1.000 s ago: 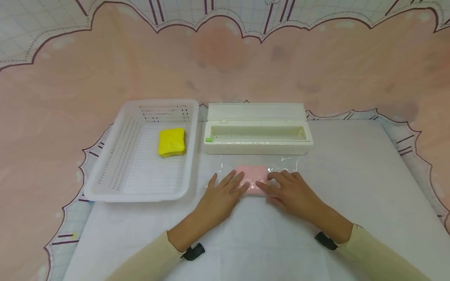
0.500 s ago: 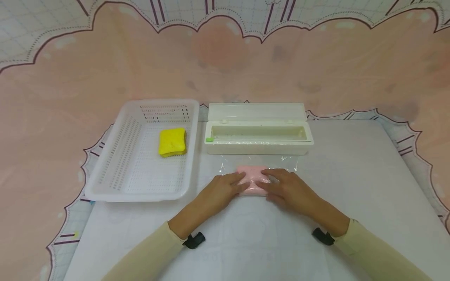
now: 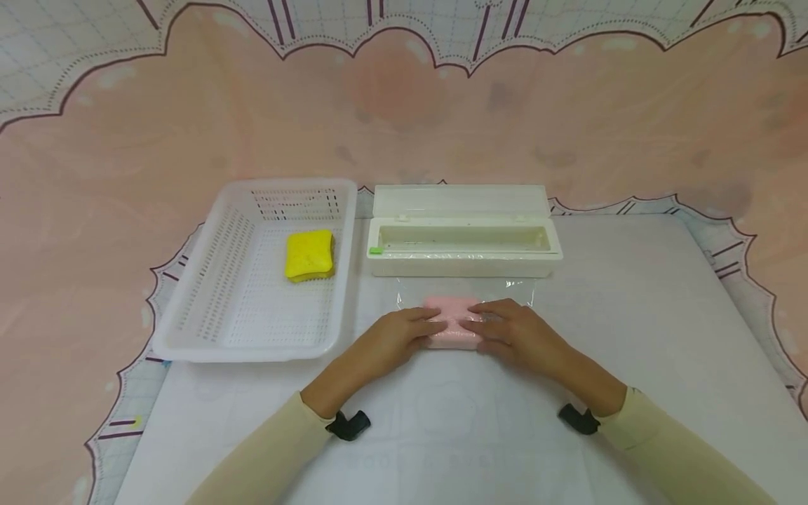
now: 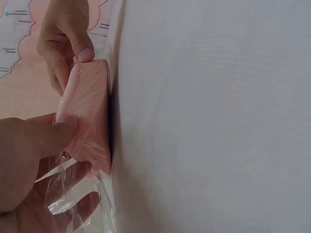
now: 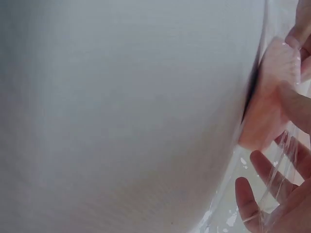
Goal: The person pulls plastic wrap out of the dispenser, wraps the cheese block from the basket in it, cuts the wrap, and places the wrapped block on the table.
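A pink rectangular block (image 3: 453, 319) wrapped in clear plastic film (image 3: 520, 287) is between the two hands, low over the white table. My left hand (image 3: 388, 344) holds its left end. In the left wrist view the thumb lies on the near face of the block (image 4: 92, 107), with fingers behind the film. My right hand (image 3: 527, 337) holds the right end. The right wrist view has the right thumb on the block (image 5: 272, 92), while other fingers (image 5: 248, 199) spread beneath loose film. Part of each hand's grip is hidden behind the block.
A white film dispenser box (image 3: 463, 266) with its lid raised and a green slider (image 3: 376, 251) stands just beyond the hands. At left is a white perforated basket (image 3: 189, 344) holding a yellow block (image 3: 309, 256). A patterned pink cloth hangs behind the table.
The left hand's spread fingers have drawn together around the left end of the pink block. The right fingers have shifted slightly over its right end. The pink block looks slightly tipped up now.
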`<action>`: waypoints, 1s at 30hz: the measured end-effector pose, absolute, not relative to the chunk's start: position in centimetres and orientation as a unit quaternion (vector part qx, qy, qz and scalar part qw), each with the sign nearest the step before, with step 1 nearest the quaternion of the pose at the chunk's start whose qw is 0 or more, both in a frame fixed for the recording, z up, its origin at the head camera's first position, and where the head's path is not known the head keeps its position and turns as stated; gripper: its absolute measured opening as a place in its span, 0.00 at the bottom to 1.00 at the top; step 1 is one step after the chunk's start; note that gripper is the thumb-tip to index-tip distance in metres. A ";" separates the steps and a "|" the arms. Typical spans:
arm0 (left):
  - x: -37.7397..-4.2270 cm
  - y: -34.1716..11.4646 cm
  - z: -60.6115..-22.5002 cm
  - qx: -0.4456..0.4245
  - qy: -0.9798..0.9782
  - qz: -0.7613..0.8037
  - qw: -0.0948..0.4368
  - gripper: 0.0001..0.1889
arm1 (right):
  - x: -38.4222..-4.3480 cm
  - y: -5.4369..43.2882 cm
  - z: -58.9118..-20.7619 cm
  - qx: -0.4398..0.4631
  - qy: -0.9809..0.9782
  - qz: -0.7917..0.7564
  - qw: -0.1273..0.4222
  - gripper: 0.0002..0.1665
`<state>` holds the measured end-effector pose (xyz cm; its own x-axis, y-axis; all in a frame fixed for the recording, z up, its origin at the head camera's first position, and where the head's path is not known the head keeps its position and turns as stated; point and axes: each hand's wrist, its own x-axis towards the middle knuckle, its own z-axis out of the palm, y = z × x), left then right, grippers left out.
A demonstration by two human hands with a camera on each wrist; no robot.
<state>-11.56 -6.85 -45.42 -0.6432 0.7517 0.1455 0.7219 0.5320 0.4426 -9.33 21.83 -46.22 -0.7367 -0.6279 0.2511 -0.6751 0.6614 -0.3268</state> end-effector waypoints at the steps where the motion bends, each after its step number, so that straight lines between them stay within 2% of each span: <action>1: -11.7 -6.9 -45.5 0.418 0.874 0.246 0.037 0.21 | -9.4 21.9 -46.2 0.355 -0.910 0.209 0.052 0.29; 10: -13.4 -6.9 -45.7 0.348 0.864 0.356 0.082 0.22 | -10.9 21.9 -45.2 0.266 -0.910 0.312 -0.056 0.30; 14: -14.2 -6.2 -45.4 0.276 0.863 0.412 0.092 0.20 | -11.9 21.3 -44.6 0.211 -0.907 0.356 -0.075 0.26; 17: -14.7 -5.5 -45.1 0.215 0.865 0.444 0.086 0.16 | -12.7 20.8 -44.5 0.197 -0.906 0.368 -0.061 0.23; 22: -15.4 -4.3 -45.2 0.167 0.875 0.454 0.022 0.12 | -13.8 20.6 -44.8 0.208 -0.911 0.356 -0.010 0.33; 26: -15.6 -3.6 -45.3 0.168 0.889 0.423 -0.056 0.14 | -14.7 20.3 -44.8 0.203 -0.920 0.334 0.032 0.31; 30: -15.3 -3.2 -45.1 0.178 0.899 0.388 -0.099 0.20 | -15.3 20.1 -44.8 0.195 -0.921 0.332 0.065 0.30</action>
